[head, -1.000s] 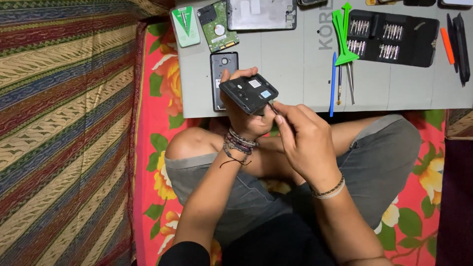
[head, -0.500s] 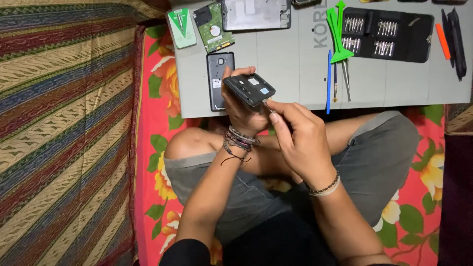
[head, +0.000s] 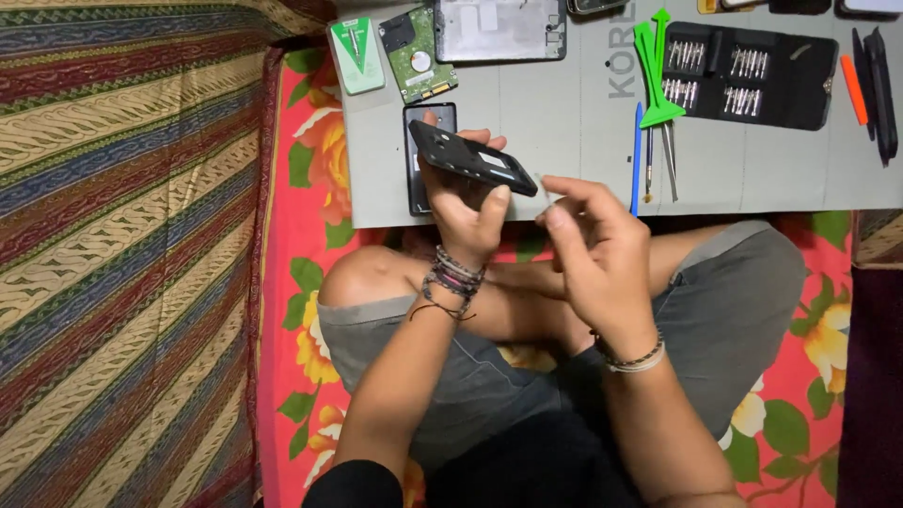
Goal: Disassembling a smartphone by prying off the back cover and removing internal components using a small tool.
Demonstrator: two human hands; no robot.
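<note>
Fingers of the left hand grasp the black rectangular phone frame; right hand pinches something tiny, best kept steady, close above the grey surface.

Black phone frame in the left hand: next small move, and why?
Probably bring the right hand back to the black plastic phone frame. The left hand holds it tilted above the grey work mat, and the right fingertips pinch something thin just off its near end, too small to identify.
</note>
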